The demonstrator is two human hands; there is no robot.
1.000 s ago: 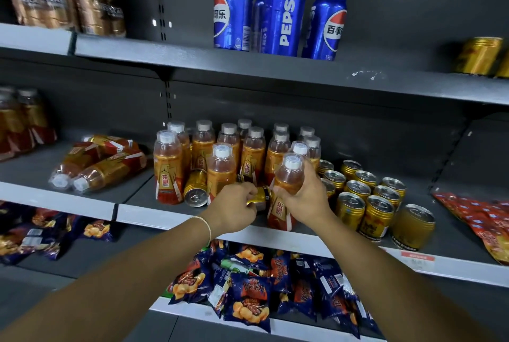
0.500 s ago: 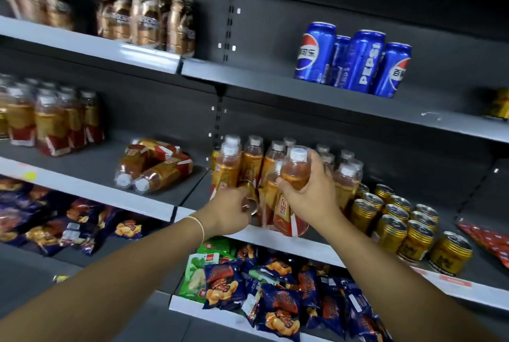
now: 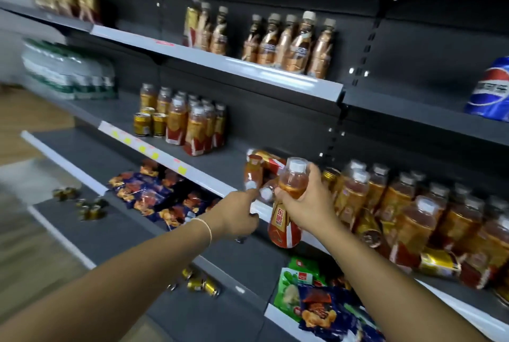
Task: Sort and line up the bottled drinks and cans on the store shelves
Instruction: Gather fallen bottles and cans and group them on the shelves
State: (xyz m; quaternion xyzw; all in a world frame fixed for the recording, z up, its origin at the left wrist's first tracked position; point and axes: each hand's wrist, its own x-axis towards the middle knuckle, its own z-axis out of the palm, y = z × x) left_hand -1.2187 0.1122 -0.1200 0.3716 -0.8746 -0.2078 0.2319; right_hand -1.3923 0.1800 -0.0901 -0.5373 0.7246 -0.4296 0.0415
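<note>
Hands meet at the front edge of the middle shelf (image 3: 203,176). The right hand (image 3: 305,203) grips an orange tea bottle (image 3: 283,220) round its shoulder, out past that edge. The left hand (image 3: 234,220) reaches for the caps of the lying bottles (image 3: 253,173) — whether it holds anything I cannot tell. A nudge could roll them off — or the carried bottle could clip the standing bottles (image 3: 355,195).

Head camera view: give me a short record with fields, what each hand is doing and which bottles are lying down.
right hand: grips an orange bottle, upright, in front of the shelf edge
lying bottles: several, caps toward the camera
left hand: fingers curled, by those caps; whether it holds anything is unclear
standing bottles: crowded group to the right
</note>
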